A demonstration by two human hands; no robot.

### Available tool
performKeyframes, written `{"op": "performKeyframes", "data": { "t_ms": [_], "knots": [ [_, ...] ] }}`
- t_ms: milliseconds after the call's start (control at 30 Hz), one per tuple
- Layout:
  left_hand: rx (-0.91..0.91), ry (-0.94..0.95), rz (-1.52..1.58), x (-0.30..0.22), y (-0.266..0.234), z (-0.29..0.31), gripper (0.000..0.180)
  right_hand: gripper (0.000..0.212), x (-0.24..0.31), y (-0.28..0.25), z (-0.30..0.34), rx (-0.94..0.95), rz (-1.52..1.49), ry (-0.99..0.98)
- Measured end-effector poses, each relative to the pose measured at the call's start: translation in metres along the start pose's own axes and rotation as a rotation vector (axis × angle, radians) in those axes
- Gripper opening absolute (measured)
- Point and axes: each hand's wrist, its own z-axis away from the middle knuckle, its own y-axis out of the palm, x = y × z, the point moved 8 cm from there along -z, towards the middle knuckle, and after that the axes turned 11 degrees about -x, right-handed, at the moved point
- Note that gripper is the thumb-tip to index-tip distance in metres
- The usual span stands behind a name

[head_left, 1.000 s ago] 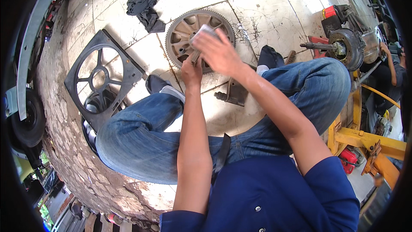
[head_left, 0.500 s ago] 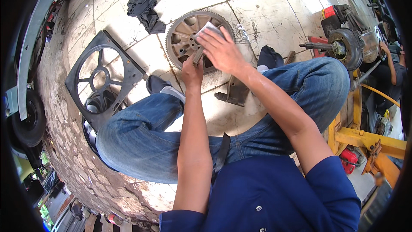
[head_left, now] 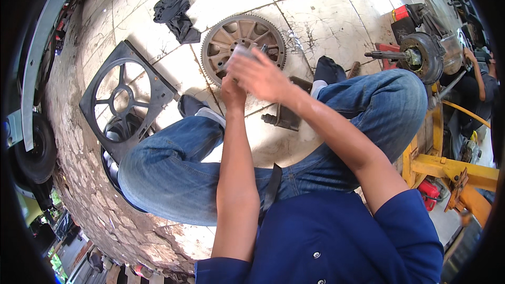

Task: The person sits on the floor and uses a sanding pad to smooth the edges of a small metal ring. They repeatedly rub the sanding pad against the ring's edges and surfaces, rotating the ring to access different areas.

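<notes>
My left hand [head_left: 233,93] is closed around a narrow metal piece, which is almost wholly hidden now. Across it moves my right hand [head_left: 263,78], blurred, its fingers pressed over a thin greyish sheet [head_left: 240,53] that looks like abrasive paper or a pad. Both hands are above the near side of a toothed flywheel [head_left: 243,30], which lies on the tiles with its openings and hub showing. Close to my right forearm, a dark metal block with a stub shaft [head_left: 289,114] rests on the floor.
A black fan shroud [head_left: 153,88] leans near my left knee. Black cloth [head_left: 173,13] lies beyond it. On the right are a round hub assembly with a shaft [head_left: 425,60], a yellow metal stand [head_left: 457,171] and another person's arm [head_left: 476,69].
My right hand has slid left and nearer with the greyish sheet, now covering the metal piece. My left hand stays almost in place.
</notes>
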Motion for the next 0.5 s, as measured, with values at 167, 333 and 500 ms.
{"op": "performKeyframes", "data": {
  "t_ms": [167,333,500],
  "knots": [
    [0.209,-0.31,0.03,0.012,0.008,0.003,0.03,0.046,-0.006,0.004,0.004,0.08,0.067,-0.054],
    [0.252,-0.255,-0.152,-0.012,0.002,-0.006,0.032,0.043,-0.038,-0.011,-0.001,0.039,0.185,0.102],
    [0.065,-0.003,0.032,0.004,-0.003,0.004,0.033,0.046,0.021,0.003,0.001,0.122,-0.127,-0.001]
  ]
}}
